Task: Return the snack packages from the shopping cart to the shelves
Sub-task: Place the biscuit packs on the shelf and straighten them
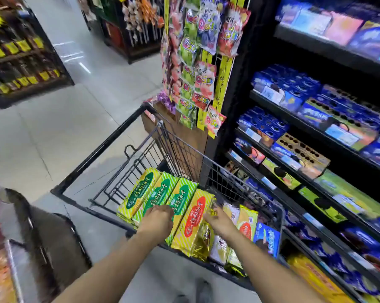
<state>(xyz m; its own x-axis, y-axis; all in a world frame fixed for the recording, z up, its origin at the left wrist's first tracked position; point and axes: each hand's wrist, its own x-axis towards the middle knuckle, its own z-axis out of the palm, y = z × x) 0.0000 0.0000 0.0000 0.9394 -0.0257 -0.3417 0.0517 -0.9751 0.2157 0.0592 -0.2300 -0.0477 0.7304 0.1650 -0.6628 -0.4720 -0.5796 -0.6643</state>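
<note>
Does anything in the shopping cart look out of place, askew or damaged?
Nothing looks torn or spilled. In the shopping cart, the four striped biscuit packs lie neatly side by side, while the smaller packets at the right end sit in a loose heap at mixed angles.

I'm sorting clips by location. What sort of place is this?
Most likely a supermarket aisle: a wire shopping cart loaded with biscuit packages, shelves stocked with blue cookie boxes on the right, and candy bags hanging on a display strip.
</note>
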